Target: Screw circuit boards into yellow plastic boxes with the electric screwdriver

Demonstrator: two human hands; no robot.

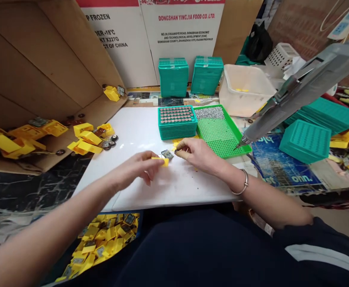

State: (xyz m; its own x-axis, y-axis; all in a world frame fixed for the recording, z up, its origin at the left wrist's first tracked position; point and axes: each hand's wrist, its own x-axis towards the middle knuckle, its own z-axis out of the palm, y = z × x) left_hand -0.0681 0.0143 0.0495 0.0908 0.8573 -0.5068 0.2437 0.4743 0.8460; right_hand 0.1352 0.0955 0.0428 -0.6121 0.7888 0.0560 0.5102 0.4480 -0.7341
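Note:
My left hand [141, 165] pinches a small yellow plastic part [161, 160] over the white board [138, 131]. Just right of it lies a small grey circuit piece [167, 154], touching the yellow part. My right hand [196, 153] rests on the board with fingers curled and pinched near that grey piece; what it holds is too small to name. A teal tray of round button cells [176, 114] sits on a stack just behind the hands. A green tray [222, 133] with small screws stands to its right.
An electric screwdriver [294, 95] hangs at the right, tip over the green tray. Yellow housings [87, 137] and button cells lie at the left on cardboard. A bin of yellow parts [102, 243] sits by my lap. Teal tray stacks [206, 73] and a white tub [246, 89] stand behind.

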